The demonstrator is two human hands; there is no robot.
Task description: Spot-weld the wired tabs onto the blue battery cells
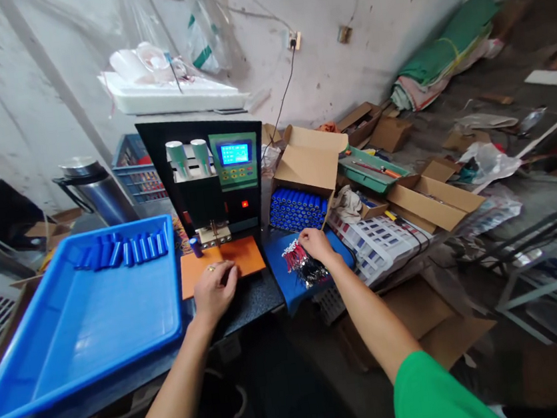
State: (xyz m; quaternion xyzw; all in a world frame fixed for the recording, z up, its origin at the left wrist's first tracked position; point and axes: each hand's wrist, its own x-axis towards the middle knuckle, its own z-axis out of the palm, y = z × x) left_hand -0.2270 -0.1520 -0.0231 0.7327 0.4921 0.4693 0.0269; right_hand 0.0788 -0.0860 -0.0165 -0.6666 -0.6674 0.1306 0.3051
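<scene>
My left hand point(214, 289) rests on the orange board point(251, 256) in front of a spot welder point(249, 212), its fingers curled together; whatever they may hold is hidden. A single blue cylindrical battery cell point(195, 247) stands upright on the board's far left, near the welder's electrodes point(215, 233). My right hand point(317, 245) is closed at the far edge of a pile of short red and black wire leads point(308, 266) with white ends. What its fingertips pinch is too small to make out. Under the leads lies a blue mat point(285, 292).
A blue tray point(94, 317) at left holds several blue cells point(137, 248). An open cardboard box point(310, 158) packed with cells stands behind my right hand. Nearby are a steel jug point(100, 192), a white basket point(378, 251), and a green tray point(365, 171).
</scene>
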